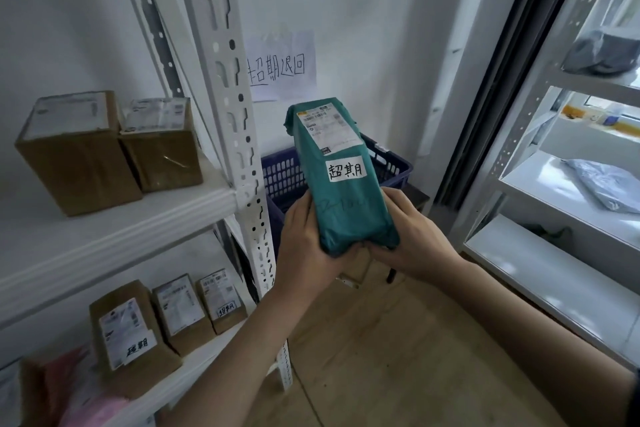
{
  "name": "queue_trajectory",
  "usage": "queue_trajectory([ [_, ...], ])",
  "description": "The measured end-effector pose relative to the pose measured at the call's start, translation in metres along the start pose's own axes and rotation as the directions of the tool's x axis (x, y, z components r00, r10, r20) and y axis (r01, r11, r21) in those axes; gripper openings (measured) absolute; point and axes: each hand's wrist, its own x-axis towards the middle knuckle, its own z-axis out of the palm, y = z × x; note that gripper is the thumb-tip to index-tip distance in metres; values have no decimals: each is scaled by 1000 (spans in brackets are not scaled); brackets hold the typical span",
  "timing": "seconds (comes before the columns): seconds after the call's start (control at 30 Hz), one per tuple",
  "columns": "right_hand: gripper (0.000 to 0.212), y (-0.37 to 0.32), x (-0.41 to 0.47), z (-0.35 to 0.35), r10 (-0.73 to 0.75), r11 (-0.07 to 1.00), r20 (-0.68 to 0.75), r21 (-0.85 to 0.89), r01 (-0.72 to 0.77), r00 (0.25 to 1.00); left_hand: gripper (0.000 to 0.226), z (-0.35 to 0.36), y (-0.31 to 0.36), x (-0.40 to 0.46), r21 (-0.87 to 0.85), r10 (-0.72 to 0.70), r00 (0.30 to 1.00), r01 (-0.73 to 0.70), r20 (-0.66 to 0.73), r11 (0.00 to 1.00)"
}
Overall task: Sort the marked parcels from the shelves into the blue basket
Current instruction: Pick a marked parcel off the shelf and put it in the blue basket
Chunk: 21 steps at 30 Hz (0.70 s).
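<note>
A teal-green parcel with a shipping label and a handwritten white mark sticker is held up at the middle of the view. My left hand grips its lower left side and my right hand grips its lower right side. Behind and below it stands the blue basket on the floor in the corner, partly hidden by the parcel. On the lower left shelf stand three brown boxes; the near one and the far one carry mark stickers.
Two brown boxes stand on the upper left shelf. A white slotted upright rises beside my left hand. The right shelving holds grey bags. A handwritten paper sign hangs on the wall. Wooden floor lies below.
</note>
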Motion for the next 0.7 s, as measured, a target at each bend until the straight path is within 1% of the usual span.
queue_trajectory([
  [0.13,91,10,31,10,29,999,50,22,-30,998,103,15,-21,18,-55,-61,998,61,1,997],
  [0.23,92,25,56,17,20,999,83,31,-23,996,108,26,-38,34,-32,-133,991,133,9,991],
  [0.33,90,47,87,31,4,999,108,52,-10,994,105,42,-58,52,0,-183,983,183,-3,983],
  [0.5,88,90,146,66,-90,994,184,85,75,979,100,75,-96,79,51,-290,956,292,-47,955],
  [0.7,86,150,220,113,-250,964,316,168,206,915,91,112,-145,105,238,-389,917,397,-82,886],
])
